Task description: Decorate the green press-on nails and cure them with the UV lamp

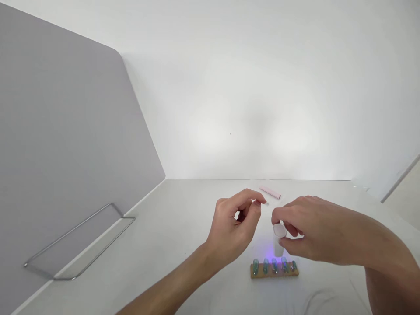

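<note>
My right hand (305, 229) grips a small white UV lamp (278, 245) with a rounded top, thumb on the near side and fingers on the far side. Violet light glows below it onto several glossy teal false nails (274, 266), set in a row along a tan strip (262, 275). To the left of the lamp, my left hand (238, 216) is raised over the table, thumb and index finger pinched together. A tiny whitish speck shows by its fingertip; whether the pinch holds it I cannot tell.
A pale pink stick (270, 191) lies on the white table (157, 245) beyond my hands. On the left, a bent metal wire frame (95, 258) rests by a grey panel (65, 131). A white wall (229, 87) closes off the back. Clear plastic (361, 188) shows at the far right.
</note>
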A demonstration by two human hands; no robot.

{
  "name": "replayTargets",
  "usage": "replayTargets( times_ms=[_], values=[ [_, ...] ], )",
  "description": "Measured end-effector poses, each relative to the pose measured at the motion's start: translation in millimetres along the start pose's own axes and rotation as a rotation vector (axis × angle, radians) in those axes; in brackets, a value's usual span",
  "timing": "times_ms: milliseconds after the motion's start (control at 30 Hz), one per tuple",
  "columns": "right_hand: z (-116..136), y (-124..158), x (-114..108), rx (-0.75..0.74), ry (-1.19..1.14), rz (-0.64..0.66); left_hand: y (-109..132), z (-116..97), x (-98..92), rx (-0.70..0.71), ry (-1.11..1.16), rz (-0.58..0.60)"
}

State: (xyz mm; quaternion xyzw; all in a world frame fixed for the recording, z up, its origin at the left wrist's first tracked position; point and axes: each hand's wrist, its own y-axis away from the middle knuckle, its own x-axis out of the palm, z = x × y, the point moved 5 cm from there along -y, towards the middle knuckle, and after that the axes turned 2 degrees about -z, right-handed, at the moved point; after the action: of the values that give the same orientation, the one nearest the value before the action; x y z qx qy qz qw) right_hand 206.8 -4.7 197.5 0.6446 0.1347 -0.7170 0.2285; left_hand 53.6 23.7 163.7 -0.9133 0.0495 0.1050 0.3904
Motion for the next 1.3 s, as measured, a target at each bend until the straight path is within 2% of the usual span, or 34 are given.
replayTargets(
  times_ms=[233, 367, 467, 700, 933, 1133, 1300],
  values=[
    [-5.6, 2.9, -1.0, 0.079, -0.028, 0.036, 0.1, 1.0, -2.8, 0.04, -0.004, -0.016],
    [-1.1, 0.4, -3.1, 0.015, -0.015, -0.013, -0.1, 0.7, -1.4, 0.038, 0.005, -0.02],
    [-0.4, -0.8, -1.2, -0.006, -0.04, -0.004, 0.2, 0.3, -0.1, 0.03, 0.006, -0.013],
    [-15.8, 6.3, 4.9, 0.127, -0.084, 0.033, 4.6, 3.9, -3.7, 0.033, 0.008, -0.006],
    [-11.0, 3.9, 2.8, 0.095, -0.104, 0.017, 4.3, 2.3, -2.6, 0.028, 0.016, -0.004],
    [-16.7, 6.3, 0.5, 0.209, -0.108, 0.056, 6.1, 4.2, -5.4, 0.017, 0.03, 0.006],
    [-9.0, 2.1, -0.2, 0.057, -0.108, -0.008, 4.7, 0.5, -2.3, 0.016, 0.031, 0.005]
  ],
)
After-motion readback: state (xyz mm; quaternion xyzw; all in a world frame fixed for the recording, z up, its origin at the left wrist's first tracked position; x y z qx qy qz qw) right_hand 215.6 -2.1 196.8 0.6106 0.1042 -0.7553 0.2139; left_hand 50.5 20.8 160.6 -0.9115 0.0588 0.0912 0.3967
